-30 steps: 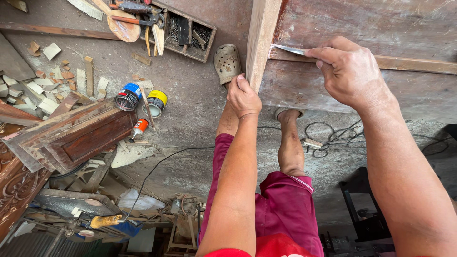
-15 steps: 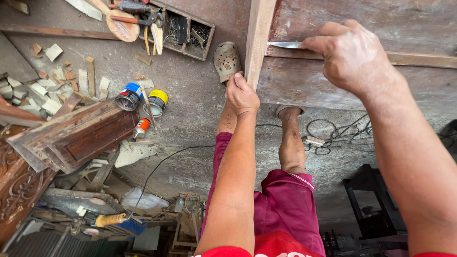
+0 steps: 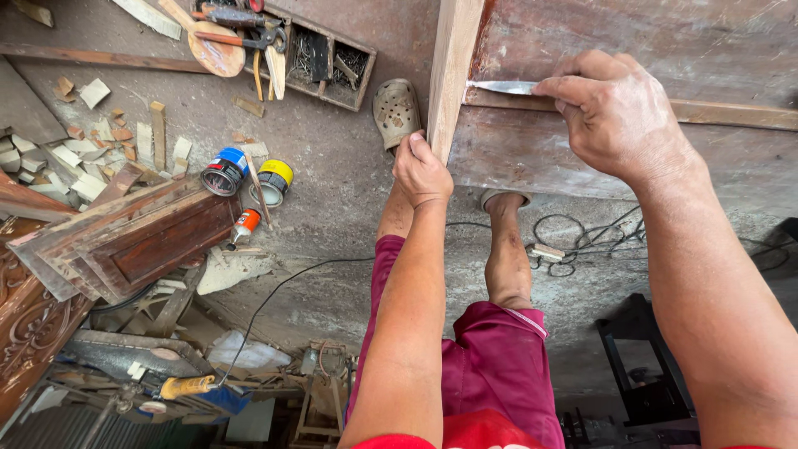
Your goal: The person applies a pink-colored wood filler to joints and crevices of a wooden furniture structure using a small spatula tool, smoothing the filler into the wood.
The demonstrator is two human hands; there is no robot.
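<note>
Gripping the pale upright board (image 3: 453, 66) at its edge, the left hand (image 3: 421, 170) stayed curled tight around it. The right hand (image 3: 619, 116) pinched a metal blade (image 3: 501, 86), its tip against the board above the reddish panel (image 3: 598, 50).

Blade handle inside the right hand (image 3: 619, 116); wooden panel (image 3: 632, 50) beyond the top edge.

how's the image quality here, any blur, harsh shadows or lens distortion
Head view: even, soft daylight with no harsh shadows or glare; the left hand on the wooden post and the right hand holding the metal blade are sharp. Wide-angle stretch enlarges the right forearm toward the frame edge. The bottom corners are dim and murky.
</note>
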